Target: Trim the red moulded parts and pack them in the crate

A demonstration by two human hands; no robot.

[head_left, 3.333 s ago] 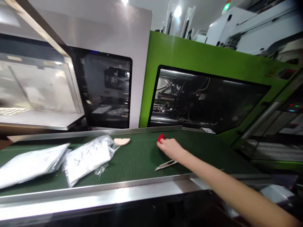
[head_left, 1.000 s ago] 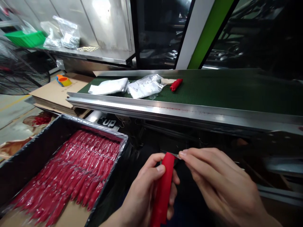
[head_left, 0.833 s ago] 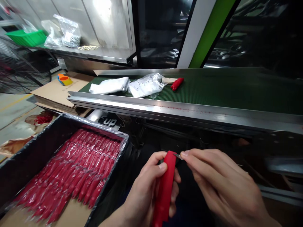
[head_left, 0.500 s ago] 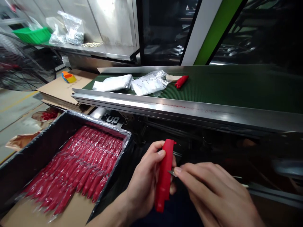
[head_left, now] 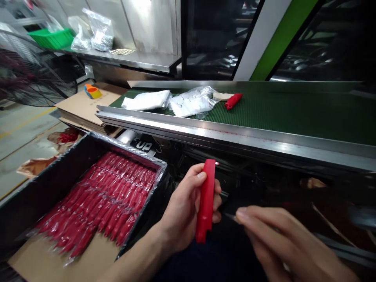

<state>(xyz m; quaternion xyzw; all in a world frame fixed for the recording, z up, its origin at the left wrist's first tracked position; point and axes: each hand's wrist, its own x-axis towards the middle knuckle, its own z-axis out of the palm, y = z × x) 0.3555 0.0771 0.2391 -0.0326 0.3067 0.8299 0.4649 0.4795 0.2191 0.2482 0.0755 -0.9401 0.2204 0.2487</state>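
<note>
My left hand [head_left: 183, 203] is closed around a long red plastic part [head_left: 206, 196], held nearly upright in front of me, thumb on its near face. A small tab sticks out at the part's upper right edge. To the right, my right hand [head_left: 282, 235] pinches a small pointed metal blade [head_left: 232, 216]; its tip faces the red part but stands apart from it. The blade's handle, if any, is hidden in the fingers. At lower left, a lined box [head_left: 164, 166] holds many red parts [head_left: 117, 196] in clear plastic sleeves.
A green conveyor belt [head_left: 279, 113] with a metal rail [head_left: 211, 131] crosses ahead. Plastic bags [head_left: 192, 102] and a red piece [head_left: 234, 100] lie on it. Flat cardboard [head_left: 79, 102] carries a tape roll [head_left: 93, 92]. A fan [head_left: 32, 74] stands far left.
My right hand and the blade have drawn back to the right, away from the red part. My left hand has raised the red part slightly. The camera view has shifted a little left.
</note>
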